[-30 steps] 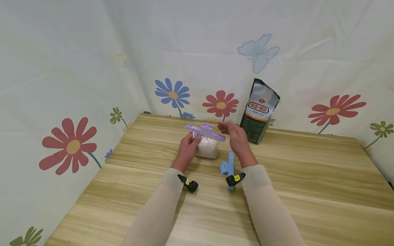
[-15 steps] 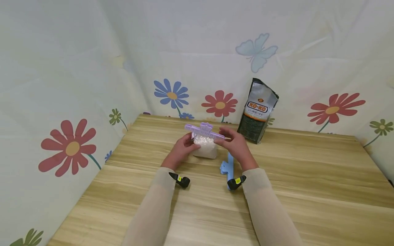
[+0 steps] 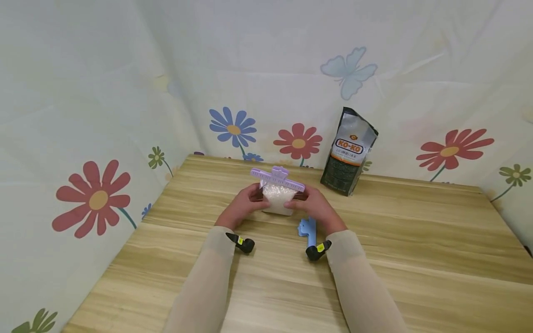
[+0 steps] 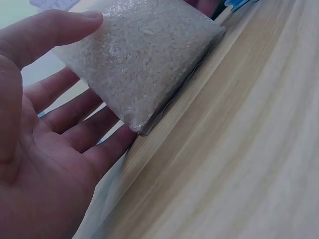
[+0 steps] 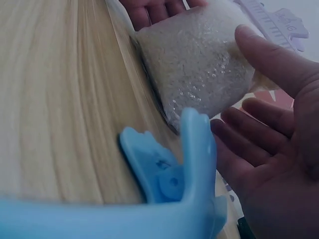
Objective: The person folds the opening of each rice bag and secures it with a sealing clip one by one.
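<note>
- Bag of rice, clear-sided, sits between your 2 hands; its filled front faces back toward you, and its clipped top points up and away from your palms.
- The visible front looks about as wide as tall, so you cannot read a definite long axis from the bag itself.
- The purple clip across its top does have 1: it runs from your left-hand side to your right-hand side, the right end lower, with its grip tab pointing up.
- Your left hand pinches the bag's left side, thumb on the front, fingers spread behind the edge.
- Your right hand pinches the right side the same way, thumb on the front, fingers behind.
- The bag's lower edge is down at the wooden table; whether it bears its full weight there, you cannot tell.
- A blue clip lies just on the near side of your right hand, lengthwise from you toward the bag, partly covered by the right wrist camera.
- Beyond your right hand, a KO-KO bag stands slightly tilted before the flowered curtain.
</note>
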A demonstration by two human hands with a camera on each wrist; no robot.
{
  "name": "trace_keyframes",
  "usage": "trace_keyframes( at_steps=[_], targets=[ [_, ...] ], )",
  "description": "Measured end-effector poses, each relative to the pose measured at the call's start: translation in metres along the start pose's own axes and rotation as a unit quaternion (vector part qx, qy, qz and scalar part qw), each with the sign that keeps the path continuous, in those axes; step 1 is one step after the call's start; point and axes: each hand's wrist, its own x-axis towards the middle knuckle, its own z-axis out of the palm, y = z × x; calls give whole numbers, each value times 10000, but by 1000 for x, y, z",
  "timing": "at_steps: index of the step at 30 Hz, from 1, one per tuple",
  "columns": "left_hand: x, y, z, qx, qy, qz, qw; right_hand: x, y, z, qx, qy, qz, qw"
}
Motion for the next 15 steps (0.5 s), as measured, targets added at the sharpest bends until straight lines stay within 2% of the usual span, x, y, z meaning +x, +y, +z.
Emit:
trace_keyframes(
  at_steps=[6,15],
  targets=[
    [0,1,1,2,-20,51,10000,-2,-4,1,-255,-73,-39,9996],
    [-1,5,4,194,189,9,9996,-1,0,3,-392,70,-87,9992]
  ],
)
